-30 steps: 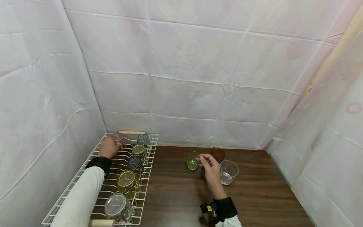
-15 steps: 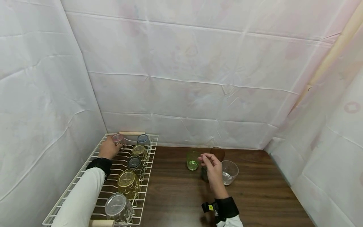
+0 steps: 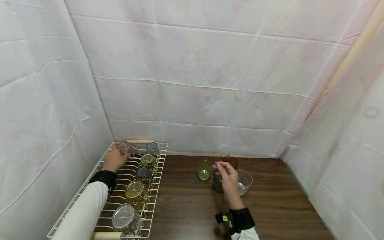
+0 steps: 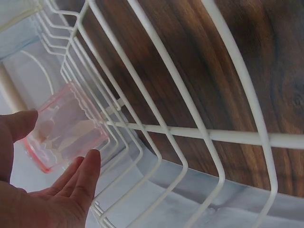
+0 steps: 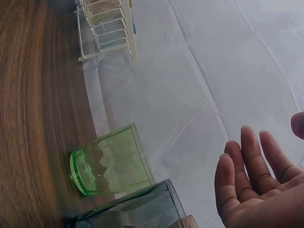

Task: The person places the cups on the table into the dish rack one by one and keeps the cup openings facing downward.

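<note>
Leftmost, a white wire rack [image 4: 237,136] lies along the sheet wall [image 3: 45,100], and a pale sleeve [image 3: 78,210] with a black cuff [image 3: 105,180] reaches over it. The left hand [image 3: 114,160] is at the rack's far left corner, thumb and fingers apart on either side of the pink glass [image 4: 71,123], which sits upside down between the wires; whether the fingertips touch it, I cannot tell.

Next, down the rack's right side, a row of glasses runs from near to far: a clear glass [image 3: 123,216], a large yellow glass [image 3: 135,191], a dark glass [image 3: 143,174], a small yellow glass [image 3: 148,160] and a blue glass [image 3: 152,149].

Further right, on the brown table [image 3: 186,203], stands a green glass [image 3: 204,170], upright, with a grey glass [image 5: 137,209] just beside it. The right hand [image 3: 229,181] hangs near them above the table, fingers loosely bent, thumb well away from them, gripping nothing. Behind it is a brown glass [image 3: 231,160]; rightmost, partly covered by the hand, is a wide tumbler [image 3: 246,181].
</note>
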Tool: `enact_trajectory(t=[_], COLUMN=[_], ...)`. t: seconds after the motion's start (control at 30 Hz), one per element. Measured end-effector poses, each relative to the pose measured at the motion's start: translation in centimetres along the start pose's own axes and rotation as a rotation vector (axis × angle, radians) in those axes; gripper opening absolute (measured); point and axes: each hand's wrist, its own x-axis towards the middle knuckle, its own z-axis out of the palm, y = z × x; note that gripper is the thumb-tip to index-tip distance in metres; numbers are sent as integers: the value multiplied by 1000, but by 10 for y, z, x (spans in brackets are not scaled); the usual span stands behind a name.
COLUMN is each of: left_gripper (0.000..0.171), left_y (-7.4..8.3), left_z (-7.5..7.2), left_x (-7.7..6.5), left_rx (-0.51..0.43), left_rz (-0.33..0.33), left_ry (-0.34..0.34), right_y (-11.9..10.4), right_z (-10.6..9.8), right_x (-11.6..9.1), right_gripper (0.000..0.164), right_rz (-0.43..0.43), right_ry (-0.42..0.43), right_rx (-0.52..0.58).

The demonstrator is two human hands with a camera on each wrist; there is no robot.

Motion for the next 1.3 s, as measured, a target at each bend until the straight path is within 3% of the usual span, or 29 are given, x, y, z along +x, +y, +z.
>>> enact_trajectory(t=[0.23,0.37,0.5,0.77,1.07,1.3], left_gripper=[67,75,72,70,67,74], left_y=[4,10,17,54,99,120], left_z=[-19,-34,-45,-63,-88,-98], left_x=[-8,-18,-35,-73,-123,-167], left_rx=[-35,-53,-46,-73,-132,-131], left_rz=[8,64,127,196,309,293], left_ry=[20,18,38,98,103,81], right_y=[-4,-5,-4,2,7,15], right_z=[-5,-8,-10,-21,-29,-30], right_x=[0,3,5,-1,0,4], right_gripper=[30,27,27,28,60,79], right_rz=[-5,-38,-71,-107,-109,-120], right_ry=[11,37,55,39,-74,-159], right_rx=[23,-5,-68,-312,-606,-846])
